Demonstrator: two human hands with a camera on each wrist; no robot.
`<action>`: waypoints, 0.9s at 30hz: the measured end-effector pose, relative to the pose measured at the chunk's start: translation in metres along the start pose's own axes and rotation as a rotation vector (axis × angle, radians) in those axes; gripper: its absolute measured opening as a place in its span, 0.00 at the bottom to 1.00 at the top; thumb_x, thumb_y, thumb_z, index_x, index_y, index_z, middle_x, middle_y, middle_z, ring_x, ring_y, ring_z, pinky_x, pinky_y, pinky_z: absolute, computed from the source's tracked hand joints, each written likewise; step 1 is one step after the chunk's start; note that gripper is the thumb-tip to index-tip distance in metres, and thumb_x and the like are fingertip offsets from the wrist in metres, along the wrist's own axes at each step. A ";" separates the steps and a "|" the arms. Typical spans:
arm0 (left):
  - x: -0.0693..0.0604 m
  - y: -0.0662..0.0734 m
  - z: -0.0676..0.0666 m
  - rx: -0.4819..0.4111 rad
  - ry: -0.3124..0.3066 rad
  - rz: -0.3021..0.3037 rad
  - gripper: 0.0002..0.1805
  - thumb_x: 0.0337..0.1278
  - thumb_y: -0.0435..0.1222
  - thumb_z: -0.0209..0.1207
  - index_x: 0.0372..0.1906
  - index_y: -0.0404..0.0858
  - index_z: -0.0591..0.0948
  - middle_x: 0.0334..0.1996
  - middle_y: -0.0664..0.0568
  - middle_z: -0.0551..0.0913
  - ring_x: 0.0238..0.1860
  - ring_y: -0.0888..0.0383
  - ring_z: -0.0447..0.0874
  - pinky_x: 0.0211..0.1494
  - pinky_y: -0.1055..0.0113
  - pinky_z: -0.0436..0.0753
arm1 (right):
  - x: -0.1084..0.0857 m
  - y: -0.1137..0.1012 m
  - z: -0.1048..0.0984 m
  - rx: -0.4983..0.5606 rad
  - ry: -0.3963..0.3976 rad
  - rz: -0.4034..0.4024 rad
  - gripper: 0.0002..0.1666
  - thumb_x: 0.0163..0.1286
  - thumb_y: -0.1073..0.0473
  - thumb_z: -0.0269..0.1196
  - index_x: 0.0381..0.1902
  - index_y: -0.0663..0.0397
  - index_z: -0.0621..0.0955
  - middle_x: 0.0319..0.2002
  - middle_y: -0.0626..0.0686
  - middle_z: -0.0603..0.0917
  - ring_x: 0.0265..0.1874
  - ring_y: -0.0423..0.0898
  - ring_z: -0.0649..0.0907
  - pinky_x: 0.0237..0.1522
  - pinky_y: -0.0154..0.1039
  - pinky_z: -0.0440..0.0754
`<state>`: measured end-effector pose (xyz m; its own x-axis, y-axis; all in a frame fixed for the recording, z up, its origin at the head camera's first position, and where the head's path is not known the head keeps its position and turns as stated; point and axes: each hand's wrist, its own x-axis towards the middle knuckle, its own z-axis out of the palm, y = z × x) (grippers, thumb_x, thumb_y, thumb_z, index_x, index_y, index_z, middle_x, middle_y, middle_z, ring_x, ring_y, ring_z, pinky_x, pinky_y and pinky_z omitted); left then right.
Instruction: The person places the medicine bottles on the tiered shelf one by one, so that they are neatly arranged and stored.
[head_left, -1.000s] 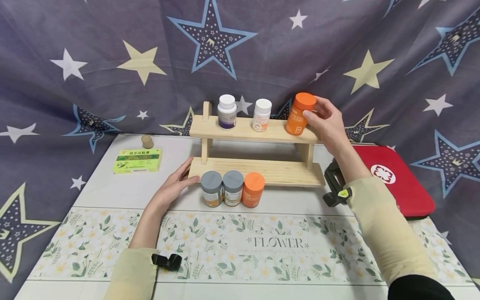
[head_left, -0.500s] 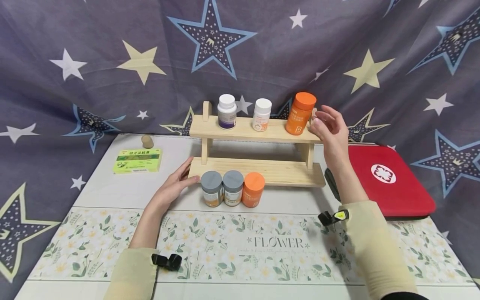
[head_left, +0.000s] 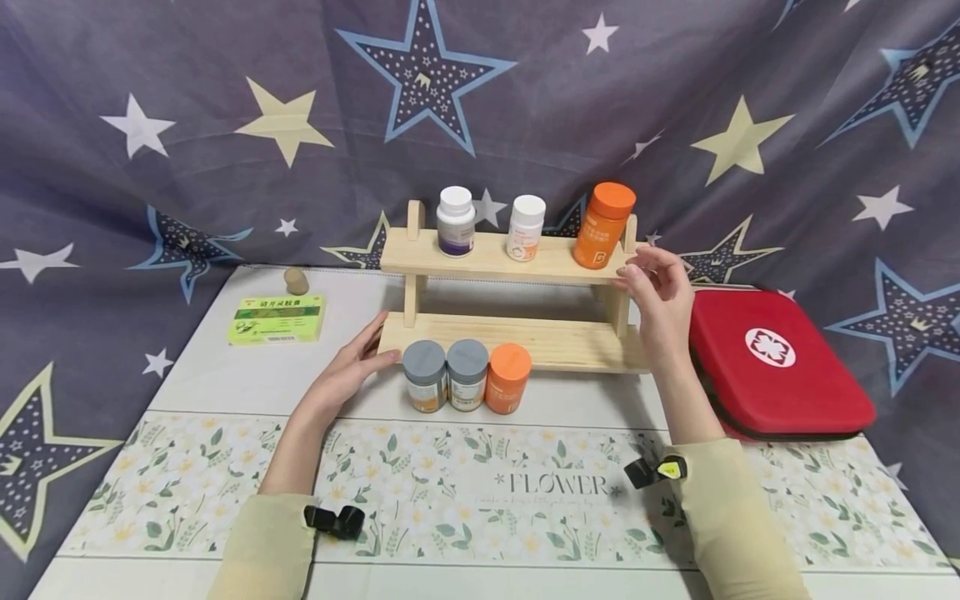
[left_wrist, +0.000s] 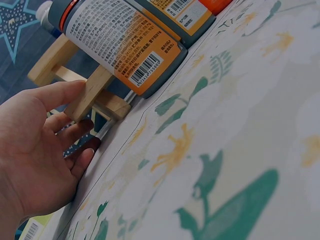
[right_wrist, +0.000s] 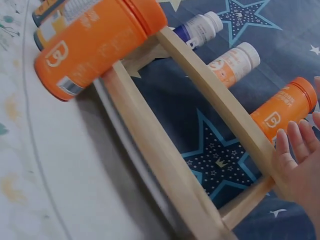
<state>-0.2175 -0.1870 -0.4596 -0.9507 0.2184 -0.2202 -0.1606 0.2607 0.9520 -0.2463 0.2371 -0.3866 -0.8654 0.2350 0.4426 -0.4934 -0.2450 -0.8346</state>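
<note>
A two-tier wooden shelf stands on the table. My left hand holds the left end of its lower plank, thumb on the plank and the other fingers curved around the end. My right hand is beside the right end of the upper plank, fingers loosely spread, holding nothing. A tall orange bottle stands on that plank just left of it. Further left on the upper plank are a small white bottle and a white-capped bottle with a purple base.
Two grey-lidded jars and an orange jar stand in a row before the lower plank. A red first-aid case lies at right. On the left are a green medicine box and a brown stopper-like piece. A star-patterned curtain hangs behind.
My right hand has let go of the orange bottle on the upper plank and moved down and slightly right, beside the shelf end. The left hand has stayed at the lower plank.
</note>
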 end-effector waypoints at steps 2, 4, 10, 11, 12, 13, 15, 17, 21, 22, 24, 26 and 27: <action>0.001 0.000 0.001 0.000 -0.003 0.005 0.48 0.71 0.47 0.62 0.85 0.57 0.46 0.86 0.51 0.44 0.86 0.49 0.41 0.88 0.48 0.44 | -0.005 0.001 0.000 0.009 -0.003 0.011 0.13 0.70 0.68 0.64 0.51 0.58 0.81 0.41 0.51 0.81 0.40 0.45 0.85 0.44 0.37 0.90; 0.001 -0.001 0.001 0.001 -0.007 0.011 0.48 0.71 0.47 0.61 0.85 0.56 0.46 0.86 0.51 0.44 0.86 0.49 0.41 0.88 0.48 0.44 | -0.010 0.002 0.001 0.017 -0.003 0.028 0.10 0.71 0.68 0.63 0.49 0.57 0.81 0.39 0.51 0.82 0.38 0.45 0.86 0.43 0.37 0.90; 0.000 0.000 -0.001 0.010 -0.006 0.016 0.48 0.71 0.48 0.61 0.85 0.56 0.45 0.86 0.50 0.44 0.86 0.47 0.42 0.88 0.47 0.44 | -0.020 0.009 0.006 0.015 -0.097 0.076 0.08 0.73 0.69 0.60 0.47 0.57 0.81 0.37 0.53 0.85 0.37 0.46 0.87 0.43 0.37 0.90; 0.000 0.000 -0.001 0.011 -0.005 0.017 0.48 0.71 0.48 0.61 0.85 0.56 0.45 0.86 0.49 0.44 0.86 0.47 0.42 0.88 0.47 0.44 | -0.021 0.010 0.007 0.003 -0.121 0.083 0.08 0.73 0.68 0.61 0.48 0.59 0.81 0.38 0.54 0.85 0.38 0.46 0.87 0.44 0.37 0.90; 0.000 0.000 -0.001 0.010 -0.004 0.016 0.48 0.71 0.48 0.61 0.85 0.56 0.45 0.86 0.49 0.44 0.86 0.47 0.42 0.88 0.47 0.44 | -0.022 0.011 0.008 -0.015 -0.142 0.088 0.08 0.73 0.67 0.61 0.49 0.61 0.80 0.39 0.54 0.85 0.39 0.46 0.87 0.45 0.37 0.91; 0.000 0.001 -0.002 0.011 -0.005 0.017 0.48 0.71 0.48 0.61 0.85 0.56 0.45 0.86 0.49 0.44 0.86 0.47 0.42 0.88 0.47 0.44 | -0.023 0.011 0.009 -0.033 -0.160 0.094 0.10 0.73 0.66 0.61 0.50 0.62 0.80 0.39 0.54 0.85 0.40 0.46 0.87 0.45 0.37 0.91; 0.000 0.001 -0.002 0.011 -0.007 0.017 0.48 0.71 0.48 0.61 0.85 0.56 0.45 0.86 0.49 0.44 0.86 0.47 0.42 0.88 0.48 0.44 | -0.025 0.013 0.011 -0.064 -0.192 0.104 0.13 0.74 0.65 0.61 0.53 0.66 0.78 0.41 0.54 0.85 0.41 0.47 0.87 0.46 0.37 0.91; 0.001 0.002 -0.002 0.012 -0.007 0.015 0.48 0.71 0.48 0.62 0.84 0.57 0.45 0.86 0.49 0.45 0.86 0.48 0.42 0.88 0.48 0.44 | -0.027 0.013 0.012 -0.094 -0.220 0.117 0.15 0.74 0.64 0.61 0.55 0.67 0.77 0.42 0.54 0.85 0.42 0.46 0.87 0.46 0.37 0.91; 0.001 0.002 -0.001 0.018 -0.010 0.008 0.49 0.70 0.48 0.62 0.84 0.57 0.45 0.86 0.50 0.44 0.86 0.48 0.41 0.88 0.48 0.44 | -0.030 0.014 0.015 -0.132 -0.283 0.158 0.16 0.75 0.63 0.61 0.57 0.61 0.78 0.43 0.52 0.86 0.43 0.45 0.88 0.48 0.38 0.91; 0.001 0.002 -0.001 0.020 -0.010 0.006 0.49 0.70 0.49 0.62 0.84 0.57 0.45 0.86 0.50 0.44 0.86 0.48 0.41 0.88 0.48 0.44 | -0.031 0.014 0.016 -0.135 -0.304 0.173 0.16 0.75 0.63 0.61 0.58 0.60 0.78 0.43 0.53 0.86 0.43 0.45 0.88 0.48 0.39 0.91; 0.001 0.001 -0.001 0.026 -0.010 0.003 0.49 0.70 0.49 0.62 0.84 0.57 0.44 0.86 0.50 0.44 0.86 0.48 0.41 0.88 0.48 0.44 | -0.033 0.014 0.017 -0.145 -0.346 0.200 0.16 0.75 0.64 0.61 0.59 0.58 0.78 0.44 0.53 0.86 0.44 0.47 0.88 0.50 0.43 0.91; 0.000 0.001 -0.001 0.029 -0.009 0.001 0.49 0.70 0.50 0.62 0.84 0.58 0.44 0.86 0.50 0.45 0.86 0.48 0.42 0.88 0.49 0.44 | -0.035 0.014 0.019 -0.163 -0.398 0.222 0.18 0.74 0.64 0.61 0.60 0.59 0.78 0.45 0.55 0.86 0.45 0.49 0.88 0.52 0.48 0.90; 0.000 0.001 -0.001 0.030 -0.009 0.001 0.49 0.70 0.50 0.62 0.84 0.58 0.44 0.86 0.50 0.45 0.86 0.48 0.42 0.88 0.49 0.45 | -0.037 0.015 0.020 -0.177 -0.425 0.229 0.19 0.74 0.65 0.62 0.62 0.58 0.78 0.46 0.56 0.86 0.46 0.49 0.88 0.53 0.48 0.90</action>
<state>-0.2183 -0.1878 -0.4587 -0.9483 0.2272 -0.2217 -0.1519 0.2883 0.9454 -0.2237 0.2058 -0.4082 -0.9270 -0.2182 0.3052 -0.2962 -0.0736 -0.9523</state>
